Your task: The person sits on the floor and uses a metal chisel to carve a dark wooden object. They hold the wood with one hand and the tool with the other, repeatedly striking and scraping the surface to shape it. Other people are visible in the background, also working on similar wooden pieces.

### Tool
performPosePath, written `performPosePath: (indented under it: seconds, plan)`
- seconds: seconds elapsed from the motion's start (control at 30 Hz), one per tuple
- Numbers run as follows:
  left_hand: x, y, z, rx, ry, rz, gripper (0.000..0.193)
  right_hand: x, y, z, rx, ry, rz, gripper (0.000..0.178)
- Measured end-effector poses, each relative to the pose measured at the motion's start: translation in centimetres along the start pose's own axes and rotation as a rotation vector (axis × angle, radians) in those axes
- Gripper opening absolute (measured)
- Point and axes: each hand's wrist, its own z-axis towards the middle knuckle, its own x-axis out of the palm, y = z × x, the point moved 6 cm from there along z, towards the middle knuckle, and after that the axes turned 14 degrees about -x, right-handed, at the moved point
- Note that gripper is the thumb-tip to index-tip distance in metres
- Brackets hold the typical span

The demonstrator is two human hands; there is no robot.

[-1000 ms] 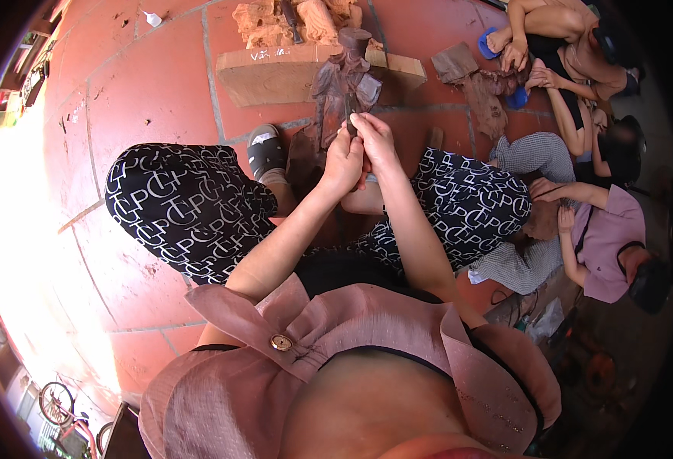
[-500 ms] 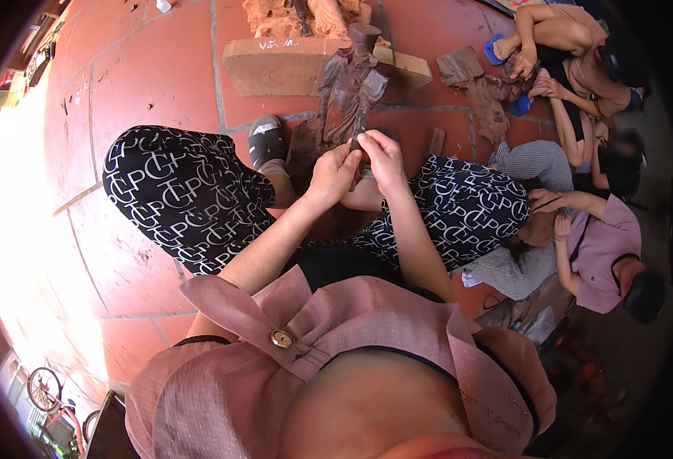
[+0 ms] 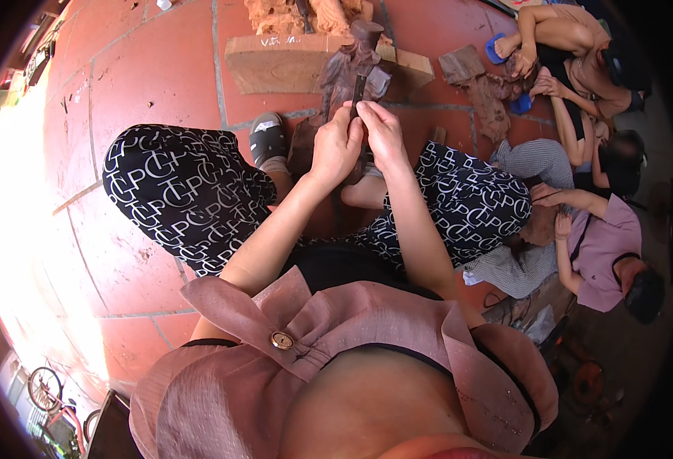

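Between my knees stands a dark brown carved wooden figure (image 3: 339, 70) with a flat-topped hat and a robe. My left hand (image 3: 335, 147) and my right hand (image 3: 384, 136) are side by side in front of it, both closed on a narrow dark flat tool (image 3: 360, 86). The tool's far end points away from me, over the figure's front; its near end is hidden in my fingers. My hands and the tool cover the figure's lower part. I cannot tell whether the tool touches the wood.
Behind the figure lies a thick pale wooden block (image 3: 283, 67), with an orange-brown carving (image 3: 275, 15) beyond it. Another dark carving (image 3: 489, 107) lies to the right on the red tiles (image 3: 145, 69). Several people sit along the right, one in a pink shirt (image 3: 600, 252) close by.
Both my hands have moved away from me and up the figure, carrying the tool with them. The tool now overlaps the figure's upper body.
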Motion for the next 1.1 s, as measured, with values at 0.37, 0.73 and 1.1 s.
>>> performPosePath:
  seconds: [0.37,0.73,1.1]
  plan:
    - [0.4,0.1,0.8,0.031,0.011,0.037,0.021,0.1,-0.2,0.3,-0.033,-0.055,0.092,0.021]
    - [0.8,-0.5,1.8,-0.040,-0.015,0.222,0.026,-0.5,-1.6,2.1,0.034,-0.016,0.139,0.023]
    - [1.1,1.0,0.8,-0.053,0.033,0.169,0.020,-0.7,-2.8,0.5,0.043,-0.067,0.080,0.020]
